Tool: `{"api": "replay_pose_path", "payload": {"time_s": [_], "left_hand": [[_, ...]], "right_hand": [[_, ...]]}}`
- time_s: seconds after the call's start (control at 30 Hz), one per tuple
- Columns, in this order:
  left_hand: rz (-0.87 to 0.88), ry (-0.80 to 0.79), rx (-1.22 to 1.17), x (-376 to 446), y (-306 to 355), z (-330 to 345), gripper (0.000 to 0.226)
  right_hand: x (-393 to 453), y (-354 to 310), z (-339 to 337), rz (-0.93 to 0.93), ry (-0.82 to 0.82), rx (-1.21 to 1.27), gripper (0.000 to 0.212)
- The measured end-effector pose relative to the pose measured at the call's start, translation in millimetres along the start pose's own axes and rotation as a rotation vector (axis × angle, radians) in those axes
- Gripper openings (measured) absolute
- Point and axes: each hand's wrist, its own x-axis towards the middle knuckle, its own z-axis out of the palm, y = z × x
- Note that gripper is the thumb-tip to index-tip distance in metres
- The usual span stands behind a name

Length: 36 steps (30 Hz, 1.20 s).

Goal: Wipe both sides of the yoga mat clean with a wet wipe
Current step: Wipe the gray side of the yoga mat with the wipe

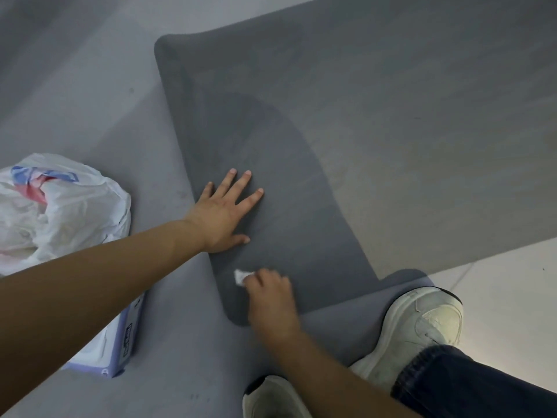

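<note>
Head view, and we read it from the left: a crumpled white plastic bag [57, 206] sits on the lighter grey surface, and nearer us, half hidden under our left forearm, lies a pack of wet wipes [120, 345]. We cannot tell whether that lighter surface is the mat's other face or the floor. Next comes our left hand [224, 211], fingers straight and spread wide, pressed flat on the folded-over dark grey flap of the yoga mat [271, 122] just inside its left edge. Just below it our right hand [271, 294] has its fingers curled around a small white wet wipe [239, 277], which touches the flap near its near corner; this hand is blurred, so we judge it to be mid-stroke. A darker, seemingly damp patch covers the flap above the hands. To the right two white shoes [422, 327] stand at the fold, the right one apparently on the mat. The risks we see: if the left hand lifts, the flap may spring or slide under the wiping; the wipe is bunched small, so strokes may leave gaps near the edges; the shoe may dirty the mat, and pin it when the flap must be turned.
</note>
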Motion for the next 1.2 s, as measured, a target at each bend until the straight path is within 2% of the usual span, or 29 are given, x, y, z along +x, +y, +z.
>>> {"api": "replay_pose_path", "payload": {"time_s": [0.07,0.17,0.33,0.43,0.57,0.67,0.73,0.8,0.9,1.0,1.07,1.2], "left_hand": [[0.008,0.002,-0.011,-0.2,1.0,1.3,0.104],[0.054,0.024,-0.015,0.5,3.2,5.0,0.092],[0.136,0.051,-0.037,-1.0,0.7,11.2,0.080],[0.183,0.038,-0.047,-0.2,4.0,11.1,0.080],[0.183,0.031,-0.117,1.9,6.1,8.2,0.085],[0.185,0.038,-0.128,-0.2,6.8,10.6,0.086],[0.189,0.065,-0.126,-1.1,8.6,15.6,0.086],[0.200,0.103,-0.124,-1.7,10.3,21.7,0.086],[0.217,0.147,-0.086,-2.2,8.5,30.2,0.092],[0.205,0.136,-0.054,-2.3,8.9,31.8,0.095],[0.188,0.118,-0.040,-1.6,11.2,31.0,0.097],[0.188,0.150,-0.052,-1.7,10.3,30.3,0.098]], "right_hand": [[-9.8,-12.2,9.4,-0.073,-0.052,0.012,0.021],[4.9,17.4,-13.7,-0.125,-0.061,-0.072,0.022],[38.1,111.1,-80.7,0.222,0.224,-0.197,0.009],[39.1,106.2,-76.2,0.319,0.296,-0.173,0.009],[0.9,32.5,-21.2,0.144,0.090,-0.062,0.027],[-29.2,-15.1,7.1,-0.035,-0.027,-0.017,0.014],[-28.6,-7.4,3.7,-0.096,-0.039,-0.022,0.012],[-19.6,25.4,-15.7,-0.065,-0.027,-0.109,0.016],[-5.0,82.6,-52.3,0.219,0.122,-0.222,0.018],[-4.1,93.7,-60.2,0.402,0.248,-0.214,0.011],[-10.8,76.0,-45.2,0.369,0.225,-0.162,0.013],[-40.1,10.5,-4.2,0.100,0.025,-0.114,0.015]]}}
